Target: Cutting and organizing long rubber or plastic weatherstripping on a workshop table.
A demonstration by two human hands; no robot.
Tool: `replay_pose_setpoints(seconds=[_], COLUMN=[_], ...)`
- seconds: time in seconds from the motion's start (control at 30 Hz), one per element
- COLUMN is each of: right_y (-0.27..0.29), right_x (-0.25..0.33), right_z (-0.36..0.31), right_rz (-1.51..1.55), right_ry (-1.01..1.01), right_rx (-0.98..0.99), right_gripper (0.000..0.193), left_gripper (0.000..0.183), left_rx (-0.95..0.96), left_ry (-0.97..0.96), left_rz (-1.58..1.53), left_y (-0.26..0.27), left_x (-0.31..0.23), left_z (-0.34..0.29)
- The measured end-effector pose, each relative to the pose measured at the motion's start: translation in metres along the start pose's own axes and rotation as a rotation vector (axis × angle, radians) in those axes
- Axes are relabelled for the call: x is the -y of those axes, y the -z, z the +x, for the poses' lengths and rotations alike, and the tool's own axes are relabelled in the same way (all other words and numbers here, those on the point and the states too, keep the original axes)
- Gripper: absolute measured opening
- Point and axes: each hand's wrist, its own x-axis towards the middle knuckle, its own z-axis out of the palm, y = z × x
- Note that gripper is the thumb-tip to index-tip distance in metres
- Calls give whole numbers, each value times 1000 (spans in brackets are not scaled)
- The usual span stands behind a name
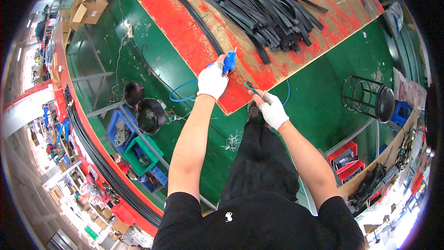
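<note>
My left hand (213,80), in a white glove with bare fingertips, is closed around a blue air blow gun (229,63) with a pale nozzle tip. One end of a long black sleeve (196,16) on the table reaches to its fingers; whether they pinch it too, I cannot tell. A blue hose (178,94) loops down beside this hand. My right hand (273,110), gloved the same way, is closed on a thin dark piece with a green loop (250,86) at its end, just off the table corner. Its exact kind is too small to make out.
The red, worn table (162,12) carries a thick pile of black sleeves (273,23). A round black stool (384,103) stands at right. On the left are crates, including a green one (141,150), black buckets (151,116) and a cardboard box (90,6).
</note>
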Motion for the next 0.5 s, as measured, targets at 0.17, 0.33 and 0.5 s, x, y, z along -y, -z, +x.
replay_pose_setpoints(seconds=[0.17, 0.33, 0.5], right_y=[-5, -12, -23], right_x=[-4, -10, -6], right_z=[0, -1, 17], right_rz=[59, 160, 49], right_ry=[66, 175, 109], right_rx=[-41, -128, -106], right_gripper=[32, 32, 32], left_gripper=[63, 69, 66], left_rx=[-56, -140, -265], left_ry=[-136, -123, 34], left_rz=[112, 51, -232], left_y=[-6, -17, -20], left_x=[0, 0, -6], left_z=[0, -8, -8])
